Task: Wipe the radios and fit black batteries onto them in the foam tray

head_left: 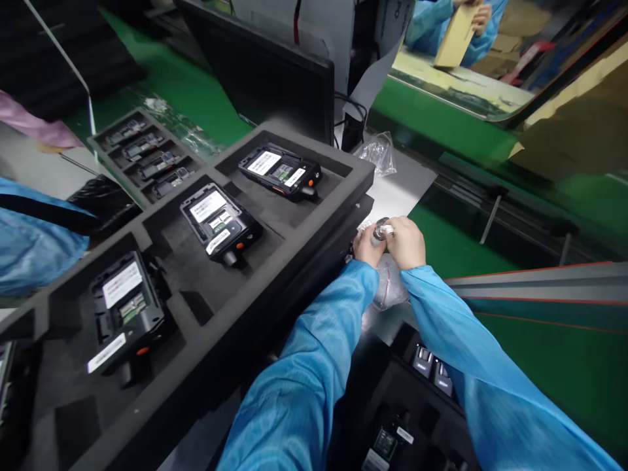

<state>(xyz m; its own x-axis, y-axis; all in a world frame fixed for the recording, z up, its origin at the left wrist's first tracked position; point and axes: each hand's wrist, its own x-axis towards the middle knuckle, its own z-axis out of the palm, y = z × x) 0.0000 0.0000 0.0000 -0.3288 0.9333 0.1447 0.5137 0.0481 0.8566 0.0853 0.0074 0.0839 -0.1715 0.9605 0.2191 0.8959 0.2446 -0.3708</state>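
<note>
The small shiny round piece (379, 231) sits right in your grip, up at the fingertips, with a white bit (387, 229) against it; what either is exactly, you can't make out from here. It looks small and smooth enough that it could slip out if your fingertips roll or ease unevenly, and it would likely drop onto the clear plastic bag (391, 288) just below the grip or into the gap by the tray stack. Your left hand (367, 247) pinches the piece from one side and your right hand (406, 242) from the other, fingers curled and nearly meeting; how hard they press, you can't tell. Left of the grip, close by, is the edge of the foam tray (304, 239), holding handheld devices (220, 222) with their backs uncovered; a careless left elbow could knock it. Nearer you than the grip, under your right sleeve (456, 314), a lower dark tray (363, 399) holds grey parts (422, 360), which a dipping forearm might brush. Beyond the grip lies another crumpled clear bag (380, 154), and farther off, across the green belt, a co-worker's hands (481, 19) hold a cardboard piece (456, 39).
</note>
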